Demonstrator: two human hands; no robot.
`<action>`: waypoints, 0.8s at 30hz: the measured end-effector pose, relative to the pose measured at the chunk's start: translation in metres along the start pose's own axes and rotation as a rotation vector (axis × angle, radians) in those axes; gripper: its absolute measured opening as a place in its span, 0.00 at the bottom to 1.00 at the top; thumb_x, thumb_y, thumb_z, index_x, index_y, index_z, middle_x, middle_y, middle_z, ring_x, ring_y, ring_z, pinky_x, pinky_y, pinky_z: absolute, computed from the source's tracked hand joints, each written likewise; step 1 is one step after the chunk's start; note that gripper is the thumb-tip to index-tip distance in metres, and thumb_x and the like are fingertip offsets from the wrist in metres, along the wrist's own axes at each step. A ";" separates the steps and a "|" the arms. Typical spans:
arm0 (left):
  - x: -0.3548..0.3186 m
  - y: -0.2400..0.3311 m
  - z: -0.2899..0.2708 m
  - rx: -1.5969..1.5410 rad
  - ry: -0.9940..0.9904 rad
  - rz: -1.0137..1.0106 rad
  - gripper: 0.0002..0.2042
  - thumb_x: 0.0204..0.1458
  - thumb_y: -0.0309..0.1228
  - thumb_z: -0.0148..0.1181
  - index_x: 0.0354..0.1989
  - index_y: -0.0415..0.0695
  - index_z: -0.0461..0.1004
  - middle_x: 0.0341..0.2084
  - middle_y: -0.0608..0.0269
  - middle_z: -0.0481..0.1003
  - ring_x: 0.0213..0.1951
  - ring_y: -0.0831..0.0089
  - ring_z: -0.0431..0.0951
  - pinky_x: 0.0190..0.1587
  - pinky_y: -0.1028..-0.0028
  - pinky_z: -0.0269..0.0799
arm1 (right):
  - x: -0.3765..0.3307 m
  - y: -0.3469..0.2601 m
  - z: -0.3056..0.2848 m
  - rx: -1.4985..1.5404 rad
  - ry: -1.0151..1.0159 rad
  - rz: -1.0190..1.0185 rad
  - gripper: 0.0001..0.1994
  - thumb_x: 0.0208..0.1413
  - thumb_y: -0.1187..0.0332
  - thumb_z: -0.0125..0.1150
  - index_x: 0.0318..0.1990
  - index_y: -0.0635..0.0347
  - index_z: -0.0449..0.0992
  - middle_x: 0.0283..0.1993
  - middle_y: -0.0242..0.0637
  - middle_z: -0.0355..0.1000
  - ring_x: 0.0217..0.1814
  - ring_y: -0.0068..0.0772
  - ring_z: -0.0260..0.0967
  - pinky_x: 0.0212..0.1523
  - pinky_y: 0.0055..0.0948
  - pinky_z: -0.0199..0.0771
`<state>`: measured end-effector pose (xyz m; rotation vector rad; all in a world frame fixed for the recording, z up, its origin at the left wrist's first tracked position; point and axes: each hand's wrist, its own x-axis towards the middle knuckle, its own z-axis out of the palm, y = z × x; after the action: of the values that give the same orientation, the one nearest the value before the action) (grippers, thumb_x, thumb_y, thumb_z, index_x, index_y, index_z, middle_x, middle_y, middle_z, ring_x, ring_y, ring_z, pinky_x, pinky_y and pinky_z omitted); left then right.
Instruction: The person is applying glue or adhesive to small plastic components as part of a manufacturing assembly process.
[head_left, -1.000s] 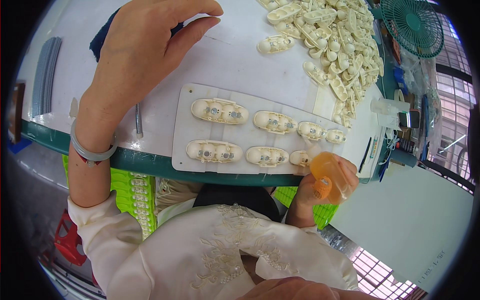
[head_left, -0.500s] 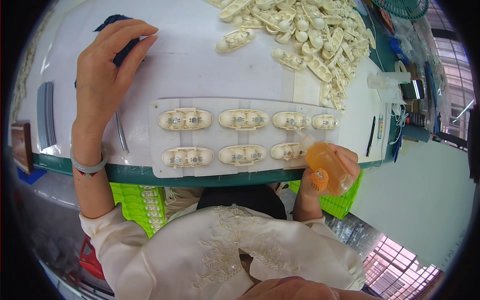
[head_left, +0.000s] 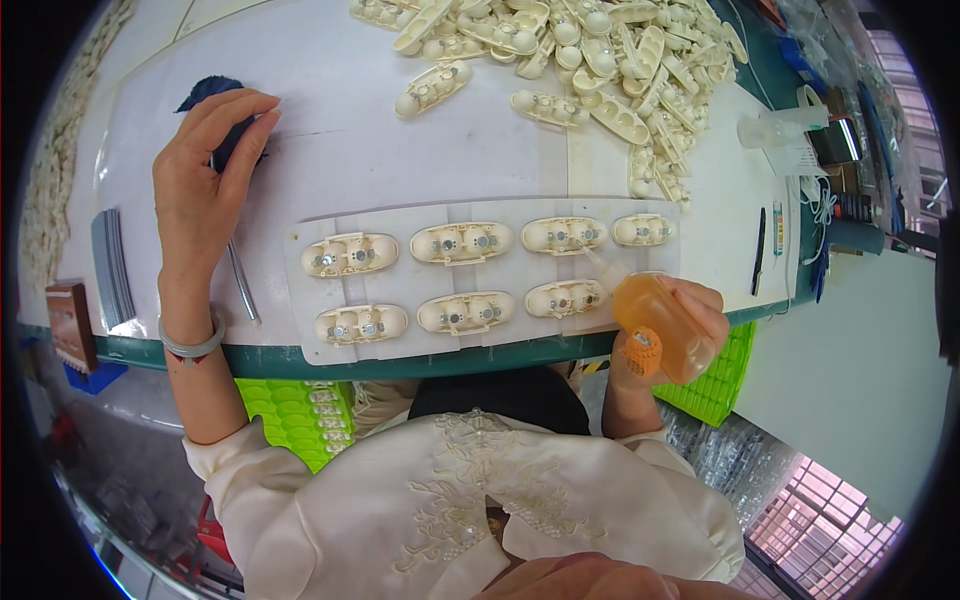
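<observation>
My right hand (head_left: pixel 695 312) is wrapped round a squeeze bottle (head_left: pixel 655 318) of amber liquid. An orange ribbed finger cot (head_left: pixel 642 352) covers one digit against the bottle. Its thin nozzle points left, with the tip by the lower edge of a cream oval casing (head_left: pixel 565 236) in the far row. Several such casings, with small silvery discs inside, lie in two rows on a pale board (head_left: pixel 430 340). My left hand (head_left: pixel 205 180) is raised beside the board, thumb and forefinger pinched together; whatever may be between them is too small to see.
A heap of cream casings (head_left: pixel 600 60) covers the far right. Dark blue cloth (head_left: pixel 210 90) lies behind my left hand, near a metal rod (head_left: pixel 243 285) and grey strips (head_left: pixel 112 265). A black pen (head_left: pixel 759 252) lies at right. Green trays (head_left: pixel 290 410) stand below the table edge.
The whole view has shifted and turned slightly. My right hand still holds the bottle with its nozzle by the same casing; my left hand keeps its pinch near the cloth.
</observation>
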<state>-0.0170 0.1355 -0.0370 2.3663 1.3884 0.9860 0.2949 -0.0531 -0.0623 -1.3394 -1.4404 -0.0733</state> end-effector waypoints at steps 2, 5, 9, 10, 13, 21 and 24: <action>0.000 -0.001 0.000 0.008 -0.004 0.000 0.07 0.50 0.24 0.61 0.37 0.38 0.78 0.36 0.59 0.78 0.38 0.68 0.78 0.42 0.76 0.72 | 0.002 -0.002 -0.001 0.029 -0.023 0.024 0.23 0.49 0.59 0.69 0.42 0.66 0.65 0.38 0.47 0.70 0.38 0.35 0.69 0.38 0.27 0.75; 0.001 -0.001 0.000 0.016 -0.012 -0.010 0.06 0.50 0.24 0.61 0.37 0.38 0.78 0.36 0.59 0.78 0.38 0.69 0.78 0.42 0.76 0.71 | 0.003 -0.004 -0.001 0.085 -0.068 0.028 0.23 0.49 0.60 0.69 0.43 0.66 0.65 0.38 0.48 0.70 0.39 0.35 0.70 0.39 0.27 0.75; 0.002 -0.003 0.001 0.014 -0.019 -0.024 0.06 0.50 0.24 0.61 0.37 0.39 0.78 0.36 0.59 0.78 0.38 0.69 0.78 0.42 0.76 0.71 | 0.003 0.000 -0.004 0.142 -0.128 0.032 0.26 0.43 0.65 0.74 0.45 0.66 0.66 0.42 0.51 0.70 0.40 0.36 0.71 0.40 0.27 0.76; 0.002 -0.003 0.001 0.022 -0.020 -0.027 0.06 0.50 0.24 0.62 0.37 0.39 0.78 0.36 0.59 0.78 0.38 0.69 0.78 0.42 0.76 0.71 | 0.002 0.002 -0.005 0.169 -0.127 0.027 0.28 0.39 0.67 0.77 0.46 0.66 0.66 0.44 0.52 0.70 0.41 0.36 0.72 0.40 0.27 0.76; 0.002 -0.003 0.001 0.024 -0.020 -0.025 0.06 0.51 0.24 0.62 0.37 0.39 0.78 0.36 0.59 0.78 0.37 0.69 0.78 0.42 0.76 0.71 | -0.001 0.007 -0.010 0.198 -0.029 0.003 0.28 0.40 0.67 0.77 0.46 0.66 0.66 0.43 0.52 0.70 0.40 0.36 0.72 0.39 0.27 0.77; 0.002 -0.003 0.002 0.031 -0.030 -0.012 0.06 0.51 0.24 0.61 0.37 0.38 0.78 0.35 0.60 0.78 0.37 0.71 0.78 0.42 0.77 0.71 | 0.002 0.006 -0.013 0.103 -0.018 0.079 0.21 0.48 0.65 0.69 0.43 0.66 0.66 0.40 0.49 0.70 0.38 0.35 0.71 0.39 0.27 0.77; 0.003 -0.003 0.002 0.040 -0.026 -0.011 0.06 0.51 0.24 0.61 0.37 0.38 0.78 0.36 0.60 0.78 0.37 0.71 0.78 0.43 0.77 0.71 | 0.004 0.003 -0.012 0.109 -0.021 0.089 0.18 0.51 0.65 0.66 0.42 0.66 0.66 0.38 0.49 0.70 0.37 0.35 0.71 0.38 0.27 0.77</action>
<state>-0.0171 0.1398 -0.0391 2.3886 1.4236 0.9293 0.3058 -0.0571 -0.0573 -1.3165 -1.3806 0.0766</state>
